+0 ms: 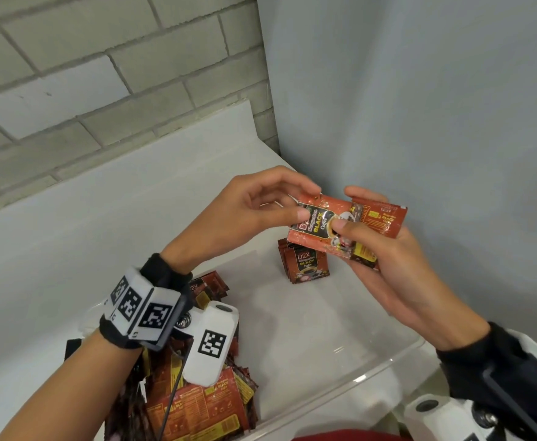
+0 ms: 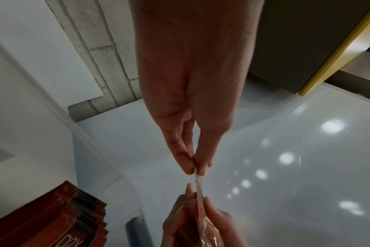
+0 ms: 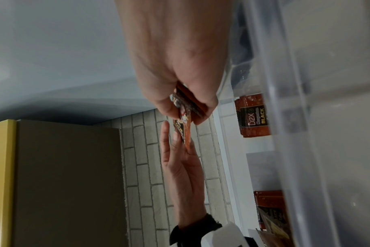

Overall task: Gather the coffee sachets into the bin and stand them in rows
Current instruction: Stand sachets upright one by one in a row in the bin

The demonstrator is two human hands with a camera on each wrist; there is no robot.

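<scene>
Above the clear plastic bin [image 1: 372,370], the left hand [image 1: 260,205] pinches the top red foil coffee sachet [image 1: 321,224] by its edge. The right hand [image 1: 388,262] grips the small stack [image 1: 384,218] beneath it. These sachets look light, thin and slippery, best held by the crimped ends.

Both bare forearms wear black wrist straps [image 1: 157,272] carrying white blocks [image 1: 211,343] printed with black square codes; a thin dark cable [image 1: 173,399] hangs from the left one.
</scene>
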